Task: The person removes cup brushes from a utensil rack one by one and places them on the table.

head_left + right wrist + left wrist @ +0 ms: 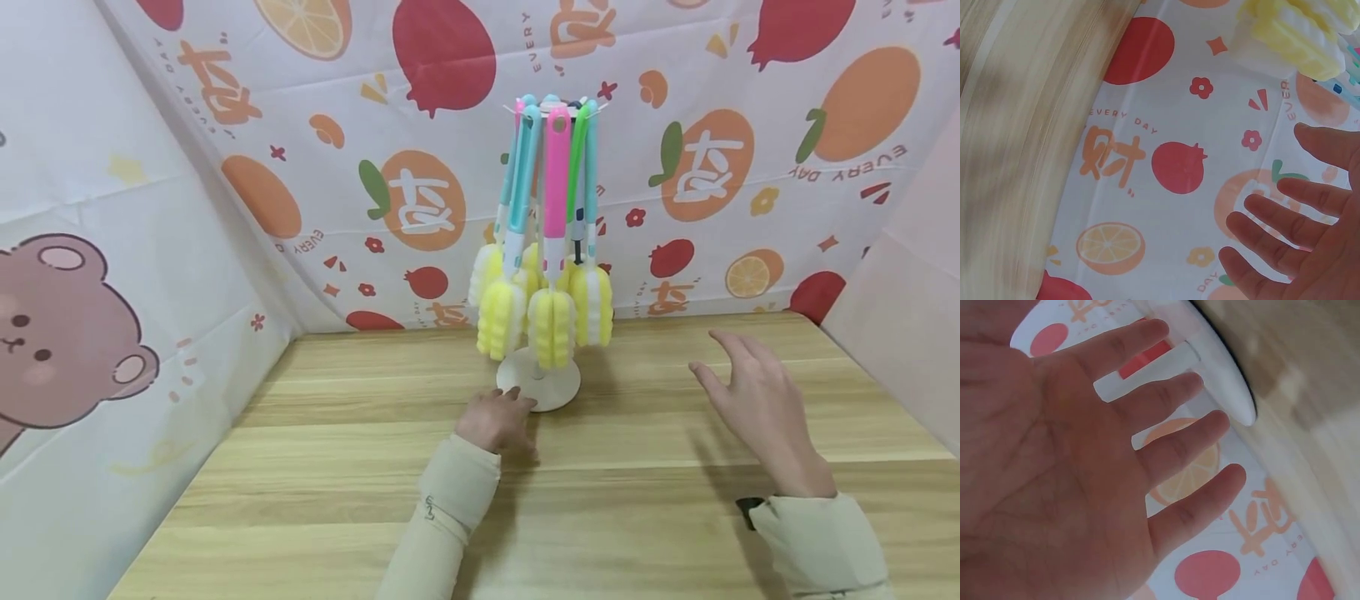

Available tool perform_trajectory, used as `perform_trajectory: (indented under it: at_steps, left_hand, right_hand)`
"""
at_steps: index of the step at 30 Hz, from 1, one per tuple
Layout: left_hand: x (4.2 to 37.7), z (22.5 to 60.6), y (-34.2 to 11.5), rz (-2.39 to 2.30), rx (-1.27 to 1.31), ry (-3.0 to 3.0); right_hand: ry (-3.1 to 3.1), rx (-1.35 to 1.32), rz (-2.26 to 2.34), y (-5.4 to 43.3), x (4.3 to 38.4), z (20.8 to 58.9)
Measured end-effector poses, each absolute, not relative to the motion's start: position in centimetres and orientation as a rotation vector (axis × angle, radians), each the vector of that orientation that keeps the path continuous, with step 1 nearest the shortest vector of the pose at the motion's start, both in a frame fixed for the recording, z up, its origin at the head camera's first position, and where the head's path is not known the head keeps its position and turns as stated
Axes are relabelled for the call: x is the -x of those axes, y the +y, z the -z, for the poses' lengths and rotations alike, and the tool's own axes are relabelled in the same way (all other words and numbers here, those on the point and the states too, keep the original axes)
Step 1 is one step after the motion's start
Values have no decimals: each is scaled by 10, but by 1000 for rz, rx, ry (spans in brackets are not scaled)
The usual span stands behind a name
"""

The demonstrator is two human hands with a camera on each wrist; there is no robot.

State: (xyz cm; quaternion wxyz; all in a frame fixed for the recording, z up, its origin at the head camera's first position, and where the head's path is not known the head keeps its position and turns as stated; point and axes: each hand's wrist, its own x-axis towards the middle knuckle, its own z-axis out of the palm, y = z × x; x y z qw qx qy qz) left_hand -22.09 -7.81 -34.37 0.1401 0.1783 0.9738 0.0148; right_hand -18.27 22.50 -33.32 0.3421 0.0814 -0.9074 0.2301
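Note:
A white rack with a round base (553, 390) stands on the table, hung all round with several sponge bottle brushes. Their handles are pink (557, 171), blue (524, 183) and green (577, 154); the yellow-and-white sponge heads (552, 329) hang down over the base. At the front left of the base is my left hand (497, 421), its fingertips right at the rim. The left wrist view shows its palm bare and its fingers spread. My right hand (761, 404) hovers to the right of the rack, fingers extended and holding nothing. Sponge heads (1297, 37) appear beyond it in the right wrist view.
The wood-grain table (315, 467) backs onto a fruit-printed cloth (315, 208). A white cloth with a bear print (67, 333) hangs at the left, and a pale cloth (926, 275) closes the right side.

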Motion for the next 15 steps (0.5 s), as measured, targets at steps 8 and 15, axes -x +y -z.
perform_trajectory:
  at_steps: [8, 15]
  left_hand:
    - [211, 355, -87, -91, -442, 2806]
    - [213, 359, -88, -137, -468, 2780]
  right_hand:
    - [-2392, -203, -614, 221, 184, 334]
    - [-2394, -200, -637, 223, 182, 333]
